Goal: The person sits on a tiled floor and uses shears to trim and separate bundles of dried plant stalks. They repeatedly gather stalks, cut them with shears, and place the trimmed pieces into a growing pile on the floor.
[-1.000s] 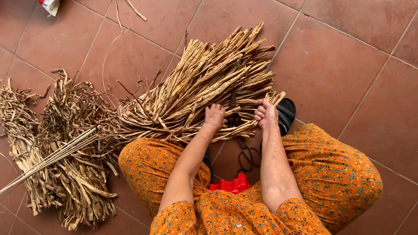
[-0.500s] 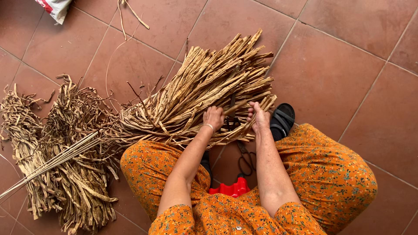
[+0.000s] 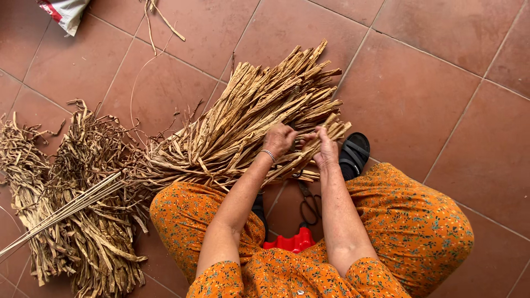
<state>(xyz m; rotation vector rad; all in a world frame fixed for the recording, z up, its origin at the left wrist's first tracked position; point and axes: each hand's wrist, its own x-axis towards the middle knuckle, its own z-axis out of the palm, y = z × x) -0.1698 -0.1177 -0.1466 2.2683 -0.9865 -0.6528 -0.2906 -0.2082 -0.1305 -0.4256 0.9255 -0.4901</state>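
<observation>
A big sheaf of dry tan plant strips (image 3: 248, 116) lies on the red tiled floor (image 3: 419, 88) in front of my knees. My left hand (image 3: 280, 138) grips a few strips at the sheaf's near end. My right hand (image 3: 326, 148) is closed on the same small bunch of strips (image 3: 309, 149), just beside the left hand. Both forearms reach forward over my orange patterned trousers (image 3: 414, 221).
Two darker heaps of curled dried strips (image 3: 77, 198) lie at the left, with a bundle of thin pale sticks (image 3: 61, 209) across them. Black scissors (image 3: 310, 203) lie between my legs, near a red plastic stool (image 3: 290, 243). A black sandal (image 3: 353, 154) and a bag (image 3: 66, 12).
My two hands have come closer together on the sheaf's near end and now pinch a small bunch of strips. The view shifted slightly downward.
</observation>
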